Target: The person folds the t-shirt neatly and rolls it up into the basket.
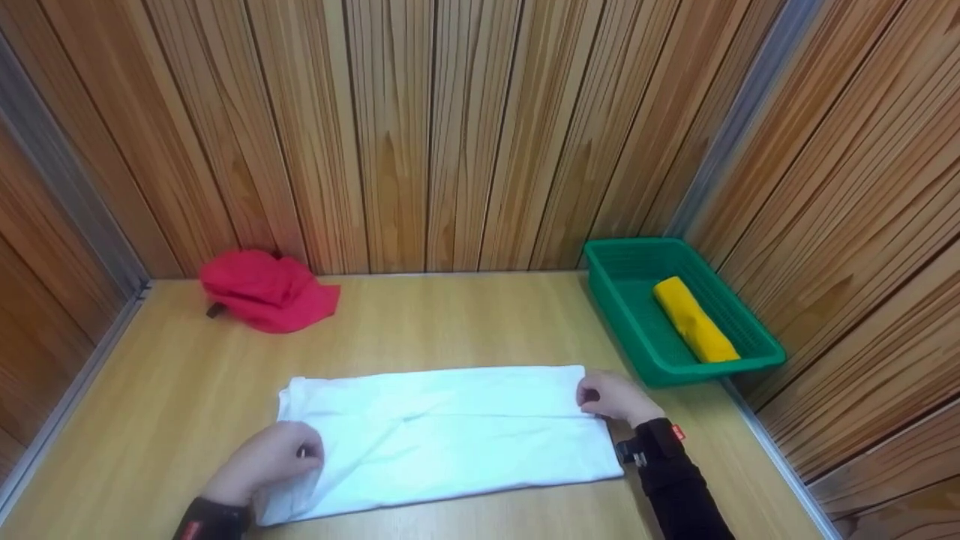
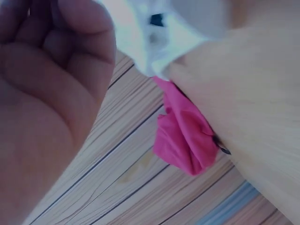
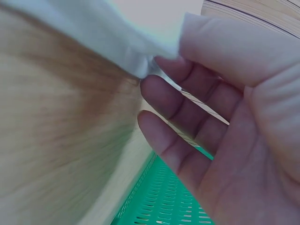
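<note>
A white cloth garment (image 1: 457,435), folded into a long rectangle, lies across the table in front of me. At its left end my left hand (image 1: 274,454) pinches the fabric with curled fingers, and a slanting crease runs off from there. My right hand (image 1: 619,397) grips the upper right edge of the garment. In the right wrist view the thumb and index finger pinch the white fabric (image 3: 145,28), while the other fingers (image 3: 161,96) stand off it. The left wrist view shows the garment's end (image 2: 154,42) with a small dark mark beside the curled fingers.
A red cap (image 1: 266,292) lies at the back left. At the back right stands a green plastic basket (image 1: 615,315) with a rolled yellow cloth (image 1: 694,319) in it. Wood-panelled walls (image 1: 465,150) enclose the table (image 1: 450,322) at the back and sides.
</note>
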`<state>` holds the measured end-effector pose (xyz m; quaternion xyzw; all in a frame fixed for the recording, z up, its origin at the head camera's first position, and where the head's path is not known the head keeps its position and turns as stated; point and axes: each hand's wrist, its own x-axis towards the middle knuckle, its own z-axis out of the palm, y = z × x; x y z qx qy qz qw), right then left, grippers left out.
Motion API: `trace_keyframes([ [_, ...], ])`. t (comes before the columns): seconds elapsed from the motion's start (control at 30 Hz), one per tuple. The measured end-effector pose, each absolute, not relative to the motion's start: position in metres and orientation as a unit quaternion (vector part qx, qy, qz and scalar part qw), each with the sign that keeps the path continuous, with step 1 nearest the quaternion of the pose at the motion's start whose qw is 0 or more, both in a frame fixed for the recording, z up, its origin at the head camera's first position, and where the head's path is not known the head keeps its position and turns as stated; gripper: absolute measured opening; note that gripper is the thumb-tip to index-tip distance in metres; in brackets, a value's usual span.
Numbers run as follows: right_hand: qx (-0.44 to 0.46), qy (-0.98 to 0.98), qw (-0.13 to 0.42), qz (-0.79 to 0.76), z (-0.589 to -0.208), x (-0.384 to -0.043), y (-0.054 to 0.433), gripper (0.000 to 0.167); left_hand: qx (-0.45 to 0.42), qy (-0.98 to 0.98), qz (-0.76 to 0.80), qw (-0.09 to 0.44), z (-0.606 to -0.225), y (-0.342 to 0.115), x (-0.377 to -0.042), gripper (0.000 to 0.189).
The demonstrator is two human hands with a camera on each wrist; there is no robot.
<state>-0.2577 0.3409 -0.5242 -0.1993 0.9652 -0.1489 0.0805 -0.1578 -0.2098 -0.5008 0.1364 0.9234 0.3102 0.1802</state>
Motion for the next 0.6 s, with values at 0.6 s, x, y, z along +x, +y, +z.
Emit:
trace_keyframes([
  [0.6, -0.241, 0.960, 0.058, -0.128, -0.526, -0.260, 0.340, 0.016, 0.129, 0.960, 0.238, 0.078, -0.521, -0.174, -0.201, 0.013],
])
